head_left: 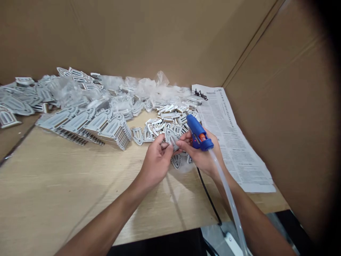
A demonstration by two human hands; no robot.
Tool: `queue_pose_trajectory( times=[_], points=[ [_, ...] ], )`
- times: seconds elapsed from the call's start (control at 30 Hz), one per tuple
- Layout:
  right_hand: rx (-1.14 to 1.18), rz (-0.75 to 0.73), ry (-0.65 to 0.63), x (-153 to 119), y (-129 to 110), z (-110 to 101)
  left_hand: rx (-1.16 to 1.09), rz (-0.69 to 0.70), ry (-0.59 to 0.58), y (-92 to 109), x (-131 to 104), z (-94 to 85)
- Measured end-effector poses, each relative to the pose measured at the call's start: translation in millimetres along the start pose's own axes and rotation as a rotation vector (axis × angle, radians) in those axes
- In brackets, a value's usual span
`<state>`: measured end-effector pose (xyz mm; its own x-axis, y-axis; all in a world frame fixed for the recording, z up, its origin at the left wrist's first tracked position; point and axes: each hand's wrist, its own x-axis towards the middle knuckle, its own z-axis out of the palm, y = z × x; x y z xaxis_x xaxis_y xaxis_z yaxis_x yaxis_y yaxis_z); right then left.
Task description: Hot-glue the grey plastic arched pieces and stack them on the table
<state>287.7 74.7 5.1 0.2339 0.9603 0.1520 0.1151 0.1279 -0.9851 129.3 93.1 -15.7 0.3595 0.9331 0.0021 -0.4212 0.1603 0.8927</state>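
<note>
Between both hands is a grey-and-white arched piece point(172, 138), tilted up in front of the pile. My left hand point(157, 158) pinches its left and lower edge with thumb and fingers. My right hand point(204, 153) touches the piece's right side with thumb and fingertips, and also holds a blue glue gun point(197, 131), whose nozzle points up and away to the left. A long clear glue stick point(229, 192) comes out of the gun's back end. Behind the hands lies a loose pile of similar pieces point(170, 115).
Several stacks of arched pieces point(106, 126) stand at the left on the wooden table point(66, 185). Bagged pieces point(122, 101) line the cardboard wall. Newspaper point(234, 142) lies at the right, with black wire on it. A black cable point(209, 195) runs over the front edge.
</note>
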Motion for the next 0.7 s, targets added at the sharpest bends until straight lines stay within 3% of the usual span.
queue_pose_trajectory(
  times=[0.2,0.4,0.5,0.63,0.7],
  points=[
    [-0.033,-0.019,0.006,-6,10,0,0.006,-0.007,0.003,-3,0,-1.1],
    [-0.397,-0.158,0.059,-6,8,-4,0.016,-0.091,0.095,2,-2,0.7],
    [-0.345,-0.149,-0.036,-5,-2,-10,-0.046,-0.124,0.146,13,-1,1.2],
    [-0.247,-0.081,-0.257,-2,-16,-24,-0.065,-0.130,0.233,25,1,-2.9],
    [-0.275,-0.132,-0.361,1,-20,-31,-0.060,-0.106,0.250,27,1,-5.1]
  ],
)
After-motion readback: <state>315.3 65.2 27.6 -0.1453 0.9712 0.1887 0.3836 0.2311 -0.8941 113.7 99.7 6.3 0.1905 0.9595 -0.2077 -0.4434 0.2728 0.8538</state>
